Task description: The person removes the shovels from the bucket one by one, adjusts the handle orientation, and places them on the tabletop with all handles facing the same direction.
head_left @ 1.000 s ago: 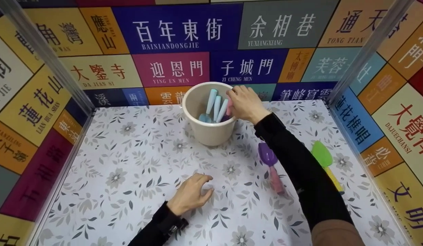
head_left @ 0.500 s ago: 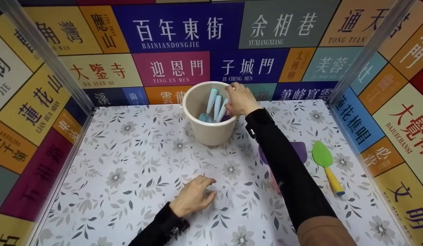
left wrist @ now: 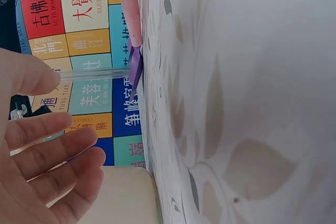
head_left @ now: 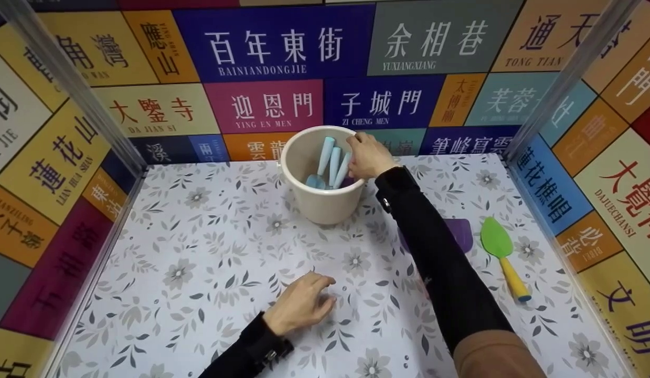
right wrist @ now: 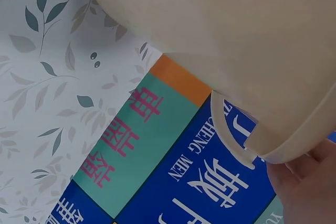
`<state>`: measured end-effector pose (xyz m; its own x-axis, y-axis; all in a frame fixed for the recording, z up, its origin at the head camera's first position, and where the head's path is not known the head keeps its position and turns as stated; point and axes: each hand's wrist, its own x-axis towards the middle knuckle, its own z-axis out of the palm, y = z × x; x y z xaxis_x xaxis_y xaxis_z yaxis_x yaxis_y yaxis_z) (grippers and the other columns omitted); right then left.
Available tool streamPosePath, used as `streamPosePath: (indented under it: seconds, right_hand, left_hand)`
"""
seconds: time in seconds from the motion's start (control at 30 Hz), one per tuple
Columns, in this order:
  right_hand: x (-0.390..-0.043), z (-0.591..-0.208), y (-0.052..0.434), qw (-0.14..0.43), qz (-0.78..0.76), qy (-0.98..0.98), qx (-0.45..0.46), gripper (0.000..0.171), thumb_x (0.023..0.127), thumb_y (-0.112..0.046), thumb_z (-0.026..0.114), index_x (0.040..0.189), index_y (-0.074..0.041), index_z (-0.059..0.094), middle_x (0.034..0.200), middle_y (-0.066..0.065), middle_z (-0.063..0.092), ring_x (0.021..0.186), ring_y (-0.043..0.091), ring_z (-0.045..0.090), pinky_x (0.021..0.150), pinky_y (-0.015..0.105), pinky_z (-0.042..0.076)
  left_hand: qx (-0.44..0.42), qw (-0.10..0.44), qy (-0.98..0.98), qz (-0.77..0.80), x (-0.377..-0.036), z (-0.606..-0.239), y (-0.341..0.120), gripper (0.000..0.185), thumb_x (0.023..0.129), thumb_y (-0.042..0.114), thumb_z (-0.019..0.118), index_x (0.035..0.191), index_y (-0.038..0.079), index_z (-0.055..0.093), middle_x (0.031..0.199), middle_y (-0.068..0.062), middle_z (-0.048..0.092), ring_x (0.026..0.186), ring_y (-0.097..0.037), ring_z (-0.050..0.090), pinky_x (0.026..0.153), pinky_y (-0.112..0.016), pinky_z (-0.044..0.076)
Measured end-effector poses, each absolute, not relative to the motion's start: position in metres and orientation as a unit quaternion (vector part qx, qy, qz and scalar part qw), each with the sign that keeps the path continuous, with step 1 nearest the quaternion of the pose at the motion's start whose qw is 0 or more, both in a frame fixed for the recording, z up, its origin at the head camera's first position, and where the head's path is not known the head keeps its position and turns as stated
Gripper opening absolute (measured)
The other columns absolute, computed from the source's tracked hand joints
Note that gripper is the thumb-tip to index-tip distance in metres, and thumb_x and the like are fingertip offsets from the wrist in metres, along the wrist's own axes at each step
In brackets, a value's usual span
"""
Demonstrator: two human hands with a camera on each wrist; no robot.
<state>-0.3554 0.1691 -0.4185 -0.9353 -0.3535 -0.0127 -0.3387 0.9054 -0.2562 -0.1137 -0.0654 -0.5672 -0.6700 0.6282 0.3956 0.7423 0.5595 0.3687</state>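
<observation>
A cream bucket [head_left: 325, 202] stands at the back of the floral table and shows large in the right wrist view [right wrist: 236, 40]. Three light blue handles [head_left: 332, 157] lean inside it, with a bit of purple [head_left: 348, 182] beside them. My right hand [head_left: 366, 156] lies over the bucket's right rim with its fingers curled inward; what they hold is hidden. My left hand [head_left: 304, 304] rests on the table near the front, fingers loosely curled and holding nothing; the left wrist view shows these fingers [left wrist: 47, 156] relaxed.
A purple spatula [head_left: 460, 233] lies half under my right forearm, and a green spatula with a yellow handle [head_left: 500, 252] lies to its right. A pink-handled purple tool [left wrist: 134, 40] shows in the left wrist view. Printed walls close in the table [head_left: 199, 247] on three sides.
My right hand has sunk lower at the bucket rim and the pink handle at its fingers no longer shows. The forearm swung left, uncovering both spatulas. The left hand barely moved.
</observation>
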Motion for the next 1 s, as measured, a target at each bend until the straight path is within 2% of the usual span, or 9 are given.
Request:
streamPosePath:
  seconds: [0.33,0.47,0.57,0.7,0.8,1.0]
  right_hand:
    - [-0.351,-0.415,0.165,0.012,-0.139,0.976,-0.165,0.062,0.091,0.004,0.066,0.15,0.003,0.049,0.15,0.028,0.048,0.142,0.044,0.044,0.12,0.052,0.043]
    - [-0.348,-0.412,0.162,0.018,-0.131,0.975,-0.177,0.051,0.091,0.008,0.064,0.141,0.004,0.057,0.143,0.028,0.052,0.136,0.045,0.049,0.117,0.052,0.045]
    - [-0.345,-0.407,0.161,0.031,-0.138,0.972,-0.186,0.045,0.091,0.005,0.068,0.135,0.005,0.061,0.139,0.028,0.053,0.132,0.045,0.052,0.115,0.052,0.046]
    - [-0.34,-0.402,0.161,0.045,-0.142,0.967,-0.205,0.048,0.083,-0.005,0.078,0.127,0.004,0.064,0.133,0.027,0.056,0.126,0.045,0.057,0.112,0.052,0.049]
    - [-0.337,-0.4,0.162,0.049,-0.139,0.965,-0.219,0.043,0.08,-0.005,0.075,0.121,0.004,0.066,0.127,0.026,0.061,0.12,0.044,0.061,0.108,0.051,0.051]
    - [-0.334,-0.401,0.165,0.06,-0.147,0.958,-0.239,0.031,0.085,0.001,0.063,0.116,0.006,0.067,0.109,0.023,0.076,0.114,0.041,0.067,0.103,0.048,0.055]
  left_hand:
    - [-0.393,0.098,-0.876,-0.261,-0.112,-0.565,-0.063,0.029,0.092,0.016,0.074,0.118,0.004,0.069,0.106,-0.01,0.076,0.097,-0.022,0.072,0.087,-0.032,0.063]
    - [-0.396,0.097,-0.875,-0.261,-0.112,-0.566,-0.063,0.029,0.092,0.017,0.074,0.118,0.004,0.069,0.106,-0.011,0.076,0.097,-0.022,0.072,0.086,-0.031,0.063]
    - [-0.398,0.098,-0.874,-0.26,-0.112,-0.567,-0.063,0.029,0.093,0.017,0.074,0.117,0.004,0.07,0.105,-0.011,0.076,0.095,-0.021,0.072,0.085,-0.03,0.063]
    - [-0.396,0.106,-0.875,-0.256,-0.111,-0.568,-0.063,0.028,0.092,0.017,0.075,0.116,0.004,0.07,0.104,-0.009,0.076,0.095,-0.021,0.072,0.085,-0.031,0.063]
    - [-0.397,0.114,-0.874,-0.258,-0.11,-0.569,-0.064,0.028,0.091,0.017,0.076,0.115,0.004,0.07,0.104,-0.009,0.077,0.094,-0.021,0.072,0.086,-0.032,0.062]
    - [-0.393,0.125,-0.875,-0.255,-0.108,-0.571,-0.066,0.028,0.089,0.016,0.077,0.114,0.005,0.071,0.101,-0.009,0.076,0.09,-0.02,0.071,0.082,-0.032,0.062]
